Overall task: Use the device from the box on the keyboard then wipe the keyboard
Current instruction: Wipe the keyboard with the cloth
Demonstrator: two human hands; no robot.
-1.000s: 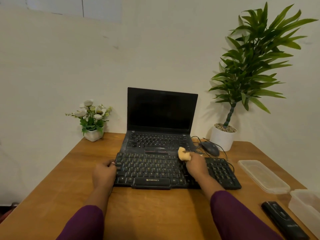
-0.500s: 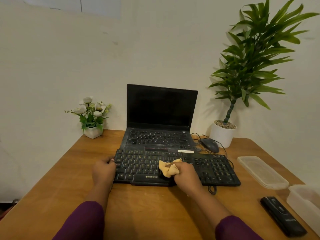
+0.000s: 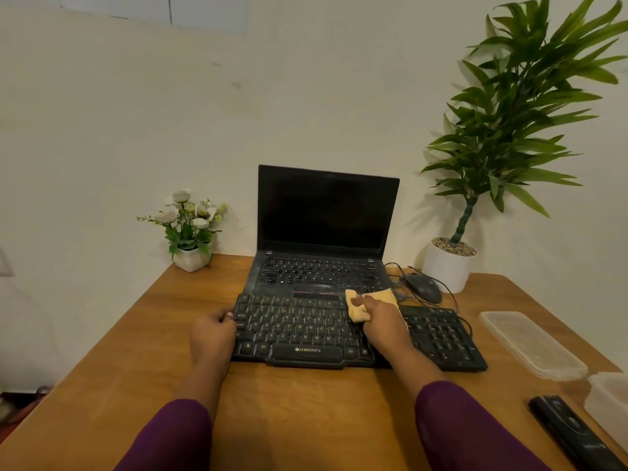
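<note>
Cloth (image 3: pixel 373 298), yellow, soft and crumpled, bunched under right hand (image 3: pixel 385 322) at far right of main key block on Zebronics keyboard (image 3: pixel 302 329), just in front of open laptop (image 3: pixel 326 212). Fingers curled over cloth, pressing it onto keys. Left hand (image 3: pixel 212 334) gripping keyboard's left end, steadying. Probably light, limp, compliant; best held balled in palm. Keyboard rigid, light, liable to slide; moderate pressure advised. Black device (image 3: pixel 574 433) lying beside box (image 3: pixel 608 399), far right.

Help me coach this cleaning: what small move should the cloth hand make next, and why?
Probably sweep the cloth rightward over the number pad: the right hand holds it at the top of the keyboard, and the left hand grips the left edge.
</note>
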